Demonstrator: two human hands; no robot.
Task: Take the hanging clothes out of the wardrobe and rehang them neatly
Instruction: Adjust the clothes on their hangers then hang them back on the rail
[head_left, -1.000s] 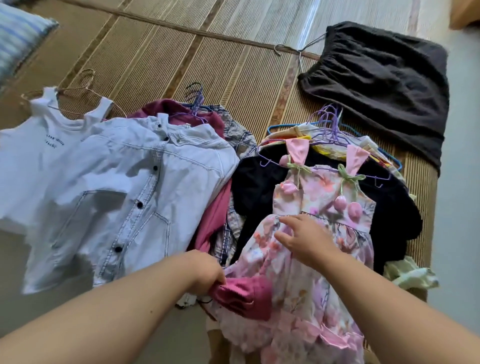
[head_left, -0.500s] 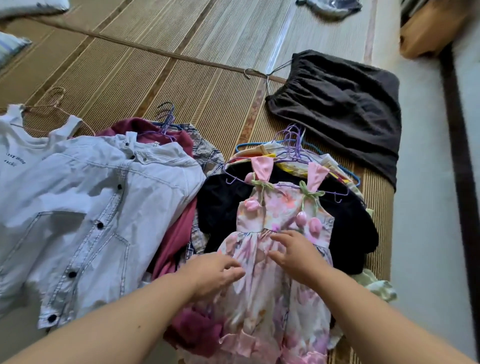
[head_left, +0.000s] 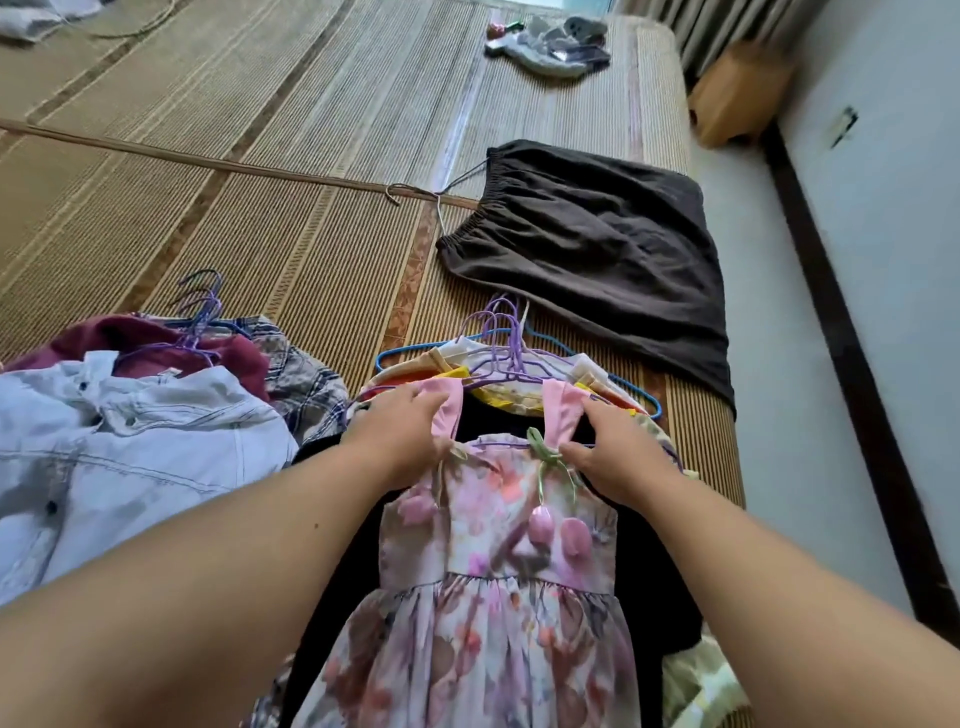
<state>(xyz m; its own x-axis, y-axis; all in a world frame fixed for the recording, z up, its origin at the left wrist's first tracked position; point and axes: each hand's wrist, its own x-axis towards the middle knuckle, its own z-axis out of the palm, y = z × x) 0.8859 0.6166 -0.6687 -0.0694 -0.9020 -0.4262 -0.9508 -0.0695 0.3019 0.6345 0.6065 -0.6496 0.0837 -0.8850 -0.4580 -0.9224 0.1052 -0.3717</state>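
Note:
A pink floral dress (head_left: 498, 597) with pink straps lies on a purple hanger on top of a black garment (head_left: 649, 587), over a stack of hangered clothes (head_left: 511, 376). My left hand (head_left: 402, 436) grips the dress's left strap at the shoulder. My right hand (head_left: 615, 447) grips the right strap beside a green bow. A light denim jacket (head_left: 119, 457) lies at the left over a maroon garment (head_left: 156, 338) and a plaid shirt (head_left: 301, 374), also on hangers.
All of it lies on a woven straw mat (head_left: 291, 218). A dark brown skirt (head_left: 597, 249) on a wire hanger sits farther back at the right. A small heap of items (head_left: 550, 44) is at the far end. The mat's right edge meets grey floor (head_left: 810, 415).
Both hands have moved up from the dress's waist to its shoulder straps. The left hand let go of the maroon cloth it held a second ago. The view tilted up.

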